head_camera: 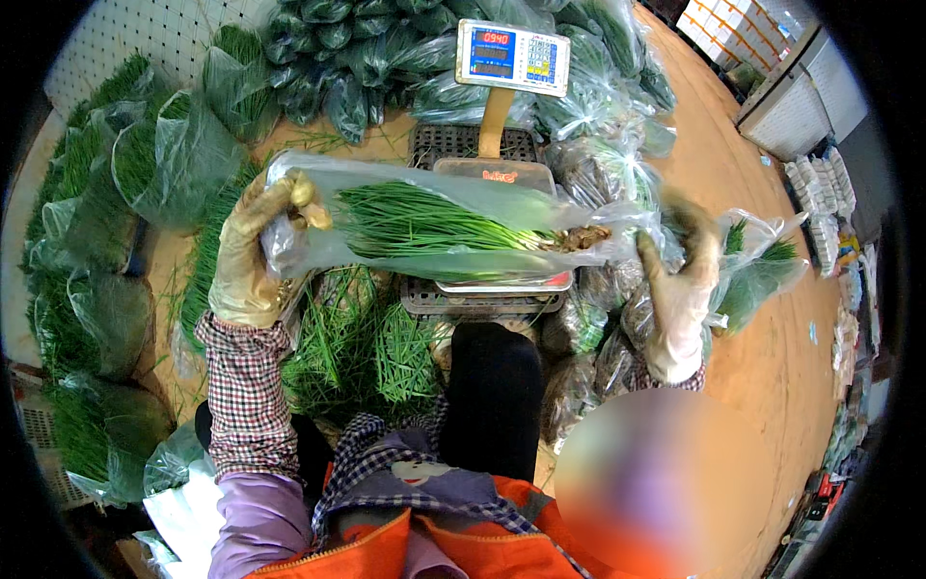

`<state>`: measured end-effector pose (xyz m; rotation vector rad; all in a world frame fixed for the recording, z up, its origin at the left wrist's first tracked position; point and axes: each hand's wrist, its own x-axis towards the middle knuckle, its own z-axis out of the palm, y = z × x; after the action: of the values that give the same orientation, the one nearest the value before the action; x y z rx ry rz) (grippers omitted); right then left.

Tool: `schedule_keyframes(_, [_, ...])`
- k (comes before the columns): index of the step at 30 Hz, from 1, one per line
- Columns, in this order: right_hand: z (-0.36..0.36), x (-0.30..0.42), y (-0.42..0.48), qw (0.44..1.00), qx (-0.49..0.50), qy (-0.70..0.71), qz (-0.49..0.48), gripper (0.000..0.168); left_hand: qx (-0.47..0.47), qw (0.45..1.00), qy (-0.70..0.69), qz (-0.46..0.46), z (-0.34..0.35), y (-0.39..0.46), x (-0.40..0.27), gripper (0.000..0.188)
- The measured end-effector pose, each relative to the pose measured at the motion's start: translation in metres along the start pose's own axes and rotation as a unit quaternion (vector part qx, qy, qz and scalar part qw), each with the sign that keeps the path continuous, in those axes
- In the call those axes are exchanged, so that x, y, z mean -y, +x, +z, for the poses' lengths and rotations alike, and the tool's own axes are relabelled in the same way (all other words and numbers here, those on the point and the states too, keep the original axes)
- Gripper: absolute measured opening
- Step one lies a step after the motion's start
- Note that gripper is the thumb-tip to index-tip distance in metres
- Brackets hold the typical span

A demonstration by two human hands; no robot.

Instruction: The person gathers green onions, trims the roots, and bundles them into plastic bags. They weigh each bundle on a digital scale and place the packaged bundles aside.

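A clear plastic bag (pixel 448 268) stretches across in front of me, with a bunch of green chives (pixel 434 217) inside. Their pale root ends point right. My left hand (pixel 253 246), in a pale, stained glove, grips the bag's left end. At the gathered right end is my gloved right hand (pixel 680 289), its thumb beside the plastic and its fingers blurred; whether it grips the plastic cannot be told. Beneath the bag is a digital scale's platform (pixel 506 287), partly hidden. The lit scale display (pixel 512 58) stands on a post behind it.
Bagged greens (pixel 173 159) line the left side, and more filled bags (pixel 347 51) are piled behind the scale. Loose green leaves (pixel 354 340) lie below the bag. Clear bags with brownish contents (pixel 579 391) sit right of my knee. Another bag of greens (pixel 759 275) lies beyond my right hand.
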<state>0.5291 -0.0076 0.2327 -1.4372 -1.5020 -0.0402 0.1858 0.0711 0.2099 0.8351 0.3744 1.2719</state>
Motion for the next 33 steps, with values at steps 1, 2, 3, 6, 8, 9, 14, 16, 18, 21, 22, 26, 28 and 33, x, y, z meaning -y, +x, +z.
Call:
schedule_keyframes(1, [0.008, 0.018, -0.002, 0.981, 0.143, 0.126, 0.039, 0.024, 0.042, 0.998, 0.01, -0.036, 0.009, -0.003, 0.0, 0.021])
schedule_keyframes(2, [0.034, 0.014, 0.004, 0.945, 0.309, 0.095, -0.044, 0.019, -0.135, 0.99, 0.038, 0.012, 0.025, -0.007, 0.007, 0.026])
schedule_keyframes(3, [0.066, -0.001, 0.013, 0.878, 0.458, 0.062, -0.126, 0.015, -0.106, 0.994, 0.038, -0.003, 0.023, -0.007, 0.005, 0.027])
schedule_keyframes(6, [0.177, -0.093, 0.007, 0.878, 0.417, -0.235, -0.015, 0.018, -0.003, 0.999, 0.018, -0.043, 0.005, -0.002, 0.001, 0.036])
schedule_keyframes(8, [0.217, -0.135, 0.0, 0.876, 0.43, -0.198, 0.098, 0.02, -0.074, 0.995, 0.06, -0.012, 0.012, -0.003, 0.002, 0.038])
schedule_keyframes(9, [0.225, -0.142, -0.004, 0.843, 0.465, -0.258, 0.076, 0.021, -0.107, 0.991, 0.081, 0.001, 0.017, -0.004, 0.001, 0.039])
schedule_keyframes(14, [0.196, -0.116, -0.036, 0.864, 0.459, -0.201, -0.051, 0.019, -0.099, 0.988, 0.121, -0.015, 0.004, -0.012, 0.002, 0.044])
schedule_keyframes(16, [0.197, -0.116, -0.036, 0.887, 0.415, -0.203, -0.007, 0.021, -0.103, 0.984, 0.142, -0.028, -0.001, -0.014, 0.001, 0.044])
schedule_keyframes(18, [0.199, -0.115, -0.035, 0.913, 0.364, -0.184, -0.004, 0.029, -0.167, 0.969, 0.181, -0.018, 0.005, -0.017, 0.002, 0.045])
schedule_keyframes(21, [0.204, -0.126, -0.031, 0.905, 0.371, -0.17, -0.119, 0.035, -0.171, 0.961, 0.217, -0.026, 0.002, -0.022, -0.001, 0.043])
schedule_keyframes(22, [0.208, -0.123, -0.025, 0.878, 0.432, -0.2, -0.042, 0.038, -0.226, 0.941, 0.25, 0.017, 0.004, -0.022, 0.004, 0.042])
schedule_keyframes(26, [0.213, -0.119, -0.009, 0.813, 0.536, -0.226, -0.032, 0.033, -0.198, 0.949, 0.246, 0.023, 0.006, -0.028, -0.002, 0.043])
schedule_keyframes(28, [0.209, -0.114, -0.005, 0.815, 0.535, -0.22, -0.046, 0.03, -0.197, 0.951, 0.24, 0.014, 0.005, -0.028, -0.005, 0.042])
schedule_keyframes(33, [0.197, -0.118, -0.018, 0.878, 0.435, -0.133, -0.15, 0.018, -0.172, 0.945, 0.279, 0.011, 0.016, -0.027, -0.007, 0.039])
